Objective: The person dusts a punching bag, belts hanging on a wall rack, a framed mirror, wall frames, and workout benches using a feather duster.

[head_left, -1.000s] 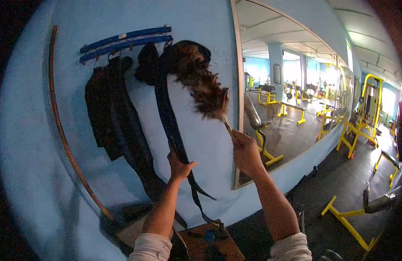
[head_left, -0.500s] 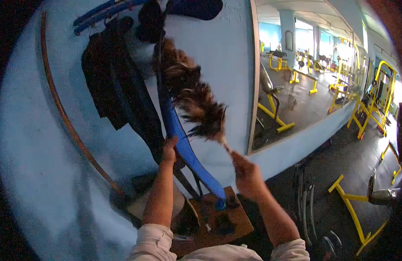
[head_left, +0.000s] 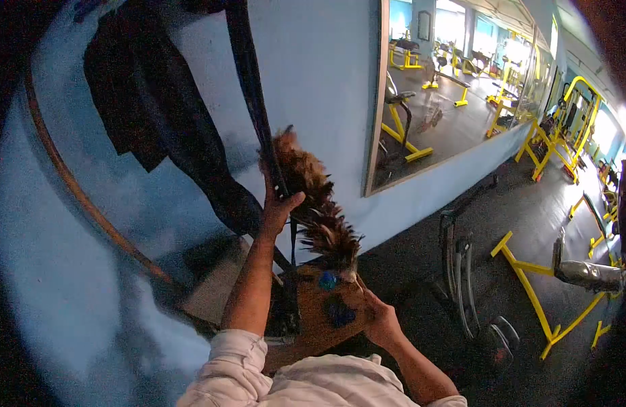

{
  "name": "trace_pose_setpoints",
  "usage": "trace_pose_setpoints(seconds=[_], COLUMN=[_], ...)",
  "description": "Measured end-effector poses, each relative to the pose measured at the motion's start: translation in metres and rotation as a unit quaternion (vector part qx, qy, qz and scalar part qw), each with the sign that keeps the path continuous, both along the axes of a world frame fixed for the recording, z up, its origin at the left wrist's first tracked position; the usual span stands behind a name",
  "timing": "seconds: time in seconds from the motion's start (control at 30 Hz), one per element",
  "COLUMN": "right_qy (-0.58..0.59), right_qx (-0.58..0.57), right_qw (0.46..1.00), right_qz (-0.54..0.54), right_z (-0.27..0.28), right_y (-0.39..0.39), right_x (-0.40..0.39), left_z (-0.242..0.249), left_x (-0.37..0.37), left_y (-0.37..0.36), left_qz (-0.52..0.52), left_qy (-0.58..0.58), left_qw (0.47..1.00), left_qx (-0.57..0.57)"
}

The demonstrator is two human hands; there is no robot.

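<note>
Head view: your left hand (head_left: 278, 211) grips a hanging dark strap (head_left: 248, 74). Your right hand (head_left: 382, 322) clasps the lower end of the feather duster (head_left: 320, 210), which slants up behind the strap.

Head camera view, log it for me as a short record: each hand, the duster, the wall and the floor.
Left hand: holding a dark hanging strap
Right hand: gripping the handle of the feather duster
Duster position: feathers up, slanting toward the strap
Wall: dark garments on the left, mirror on the right
Floor: yellow-framed gym equipment on the right
</note>
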State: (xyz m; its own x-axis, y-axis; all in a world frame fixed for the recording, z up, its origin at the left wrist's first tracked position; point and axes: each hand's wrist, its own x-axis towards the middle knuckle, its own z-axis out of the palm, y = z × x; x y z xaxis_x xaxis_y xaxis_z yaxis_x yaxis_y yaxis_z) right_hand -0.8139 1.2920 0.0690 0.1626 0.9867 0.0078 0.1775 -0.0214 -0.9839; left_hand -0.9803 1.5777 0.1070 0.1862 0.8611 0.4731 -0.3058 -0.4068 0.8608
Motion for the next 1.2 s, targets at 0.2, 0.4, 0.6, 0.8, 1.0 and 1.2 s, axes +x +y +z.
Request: trace_pose_setpoints(seconds=[0.2,0.4,0.6,0.8,1.0,1.2], right_qy=[-0.050,-0.110,-0.063,-0.072,0.000,0.112], right_qx=[-0.131,-0.202,-0.145,-0.219,-0.151,-0.110], right_qw=[0.990,0.967,0.984,0.967,0.966,0.942], right_qz=[-0.005,-0.114,-0.081,-0.107,-0.210,-0.297], right_z=[-0.046,-0.029,-0.074,-0.074,-0.075,-0.066], right_y=[-0.043,-0.067,-0.074,-0.109,-0.113,-0.151], right_x=[0.012,0.009,0.024,0.028,0.019,0.007], left_z=[-0.080,-0.093,-0.113,-0.075,-0.095,-0.084], left_x=[0.006,0.017,0.031,0.017,0.020,0.004], left_y=[-0.003,-0.024,-0.051,-0.086,-0.093,-0.095], left_qz=[-0.092,-0.090,-0.136,0.112,0.072,0.091], left_qy=[0.049,0.107,-0.049,0.278,0.185,0.282], left_qw=[0.984,0.984,0.980,0.952,0.980,0.954], left_qx=[-0.148,-0.107,-0.140,-0.057,-0.032,-0.049])
